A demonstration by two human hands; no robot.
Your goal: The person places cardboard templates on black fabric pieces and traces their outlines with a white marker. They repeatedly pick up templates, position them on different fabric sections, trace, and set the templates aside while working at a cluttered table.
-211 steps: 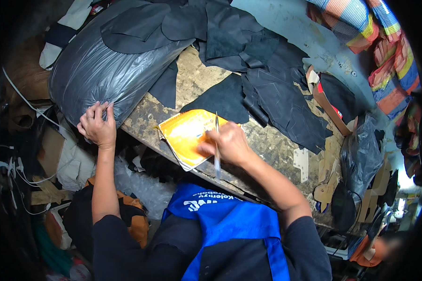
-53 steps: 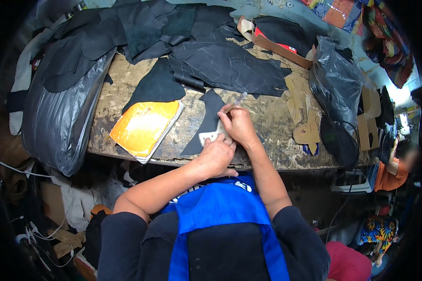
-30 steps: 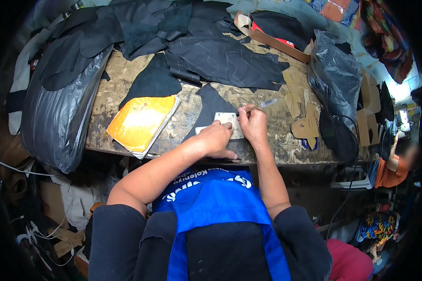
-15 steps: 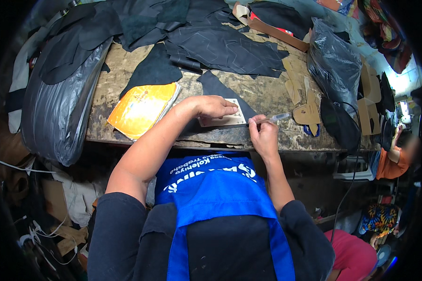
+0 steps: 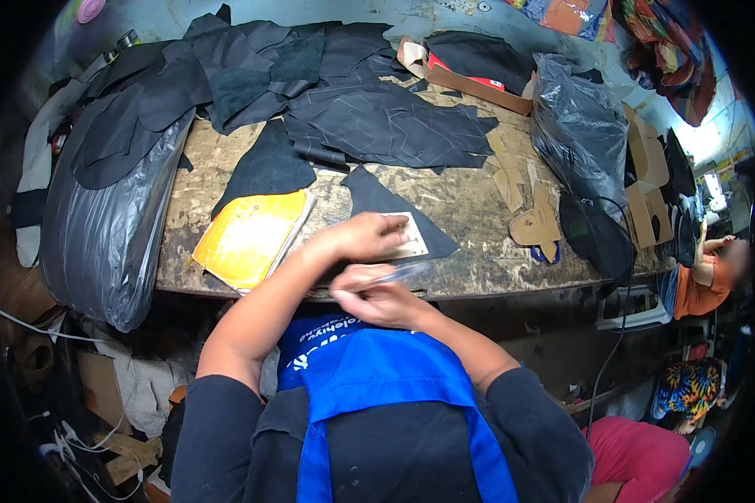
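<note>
Template [image 5: 414,241] may slip on black leather [image 5: 374,193] if flattened left hand [image 5: 367,236] presses unevenly; right hand [image 5: 373,296] is clamped on pen [image 5: 406,272].

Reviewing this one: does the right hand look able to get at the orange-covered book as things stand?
Probably not directly: the left forearm crosses between the right hand and the orange-covered book, and that hand holds a pen.

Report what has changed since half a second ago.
The right hand, still holding the pen, swung left from right of the white template to its near side. The left hand stayed on the template; the orange book stayed put.
</note>
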